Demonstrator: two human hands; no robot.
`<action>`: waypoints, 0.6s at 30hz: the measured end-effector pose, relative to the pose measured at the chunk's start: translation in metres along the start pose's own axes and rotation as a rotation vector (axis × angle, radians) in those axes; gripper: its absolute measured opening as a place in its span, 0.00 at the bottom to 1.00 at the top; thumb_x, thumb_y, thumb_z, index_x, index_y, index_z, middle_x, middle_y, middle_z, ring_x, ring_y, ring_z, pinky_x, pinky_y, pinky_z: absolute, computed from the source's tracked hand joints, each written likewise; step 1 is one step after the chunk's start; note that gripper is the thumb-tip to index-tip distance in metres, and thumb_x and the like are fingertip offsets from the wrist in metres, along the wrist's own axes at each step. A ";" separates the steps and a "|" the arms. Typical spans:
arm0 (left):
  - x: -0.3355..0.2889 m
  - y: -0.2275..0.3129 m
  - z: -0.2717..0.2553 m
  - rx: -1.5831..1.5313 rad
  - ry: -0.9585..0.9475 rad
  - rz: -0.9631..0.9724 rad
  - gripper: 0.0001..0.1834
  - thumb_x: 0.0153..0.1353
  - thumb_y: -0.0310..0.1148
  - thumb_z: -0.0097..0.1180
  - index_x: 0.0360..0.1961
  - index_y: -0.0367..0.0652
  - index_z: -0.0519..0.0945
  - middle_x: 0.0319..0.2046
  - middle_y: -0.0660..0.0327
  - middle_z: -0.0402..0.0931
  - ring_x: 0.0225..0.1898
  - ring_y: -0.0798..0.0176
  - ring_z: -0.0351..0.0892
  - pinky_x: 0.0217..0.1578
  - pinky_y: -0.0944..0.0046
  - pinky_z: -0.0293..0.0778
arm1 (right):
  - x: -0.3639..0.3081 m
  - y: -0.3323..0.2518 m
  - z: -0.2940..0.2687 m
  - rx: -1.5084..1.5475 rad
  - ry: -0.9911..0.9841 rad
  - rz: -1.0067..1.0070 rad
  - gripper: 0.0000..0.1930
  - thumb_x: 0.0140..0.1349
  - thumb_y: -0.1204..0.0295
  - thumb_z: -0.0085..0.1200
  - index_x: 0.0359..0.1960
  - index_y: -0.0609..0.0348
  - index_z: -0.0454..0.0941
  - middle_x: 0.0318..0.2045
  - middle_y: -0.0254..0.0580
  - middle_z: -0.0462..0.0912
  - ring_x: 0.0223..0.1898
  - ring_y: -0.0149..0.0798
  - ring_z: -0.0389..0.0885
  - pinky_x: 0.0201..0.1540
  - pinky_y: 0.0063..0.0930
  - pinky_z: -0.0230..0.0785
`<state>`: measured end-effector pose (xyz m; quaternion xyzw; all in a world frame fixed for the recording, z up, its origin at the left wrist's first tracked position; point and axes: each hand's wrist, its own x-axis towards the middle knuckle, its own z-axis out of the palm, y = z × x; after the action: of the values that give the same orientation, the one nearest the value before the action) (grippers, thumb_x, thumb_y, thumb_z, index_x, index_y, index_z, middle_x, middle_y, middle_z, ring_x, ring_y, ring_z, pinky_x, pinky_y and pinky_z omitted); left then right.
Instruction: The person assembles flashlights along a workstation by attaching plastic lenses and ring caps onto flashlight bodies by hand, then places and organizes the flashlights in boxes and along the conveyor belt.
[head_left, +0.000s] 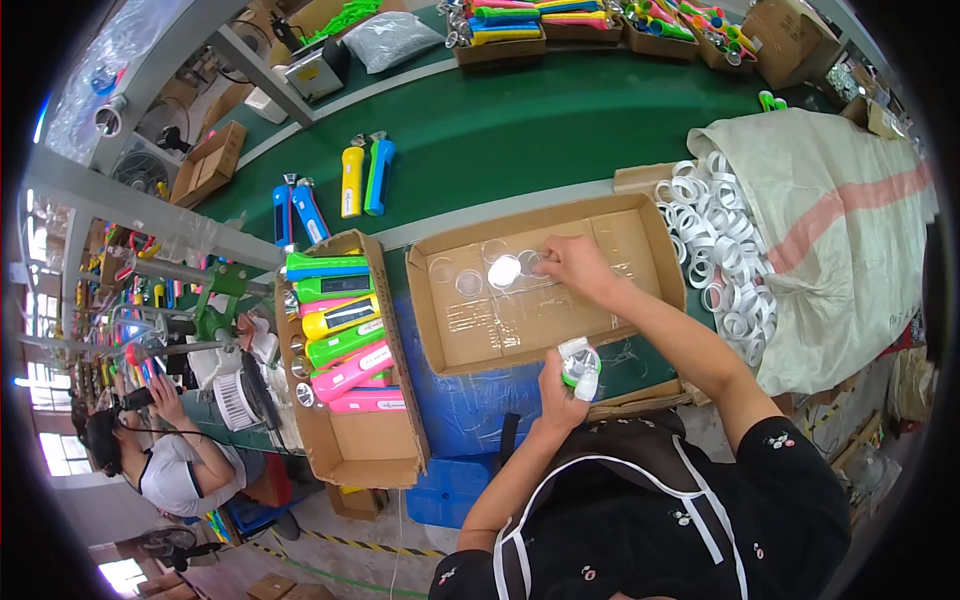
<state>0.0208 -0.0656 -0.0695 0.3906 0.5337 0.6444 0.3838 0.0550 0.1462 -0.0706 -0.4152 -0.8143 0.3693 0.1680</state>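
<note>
- The shallow cardboard tray (455, 335) lies on the green counter (520, 130) straight in front of the person; I place everything else from it.
- A few clear round lens discs (505, 270) lie flat in the tray's far half, in a loose row running left to right. A disc has no long axis to speak of; each faces straight up.
- The right hand (575, 265) reaches into the tray at the right end of that row. Its fingers are bent down onto the tray floor, touching or just about touching the nearest disc; whether they have pinched one I cannot tell.
- The discs lie to the left of those fingers, and the right hand is much the nearer to them.
- The left hand (562, 385) hangs just past the tray's near edge, its fingers closed around a green flashlight head (580, 365) with a silvery reflector. The reflector's open mouth tilts up and away, toward the tray, with its short axis running the same way.
- Left of the tray stands a deeper cardboard box (345, 450) stacked with coloured flashlight bodies (345, 335), their long axes pointing roughly at the tray.
- Right of the tray, a heap of white rings (715, 235) spills from a sack (830, 210).
</note>
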 end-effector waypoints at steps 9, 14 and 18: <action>-0.007 -0.006 0.013 0.188 0.011 0.093 0.22 0.54 0.29 0.61 0.50 0.34 0.74 0.36 0.51 0.82 0.37 0.53 0.85 0.40 0.59 0.77 | -0.130 -0.029 -0.089 0.773 -0.276 0.363 0.10 0.64 0.67 0.61 0.42 0.59 0.83 0.24 0.28 0.81 0.22 0.20 0.74 0.23 0.16 0.66; -0.006 0.009 0.026 0.385 -0.228 0.424 0.26 0.52 0.35 0.68 0.49 0.35 0.73 0.40 0.47 0.80 0.36 0.47 0.83 0.34 0.55 0.78 | -0.192 -0.022 -0.091 0.730 -0.188 0.319 0.18 0.59 0.69 0.66 0.49 0.58 0.78 0.23 0.27 0.78 0.24 0.19 0.73 0.27 0.15 0.63; 0.000 0.014 0.032 0.511 -0.396 0.498 0.26 0.48 0.38 0.71 0.44 0.36 0.74 0.40 0.48 0.79 0.35 0.47 0.82 0.33 0.54 0.78 | -0.207 -0.026 -0.089 0.656 -0.083 0.319 0.20 0.56 0.69 0.68 0.49 0.58 0.77 0.21 0.28 0.77 0.23 0.21 0.72 0.27 0.18 0.63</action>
<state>0.0487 -0.0556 -0.0513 0.7074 0.4813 0.4767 0.2019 0.2162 0.0111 0.0150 -0.4457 -0.5837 0.6488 0.1991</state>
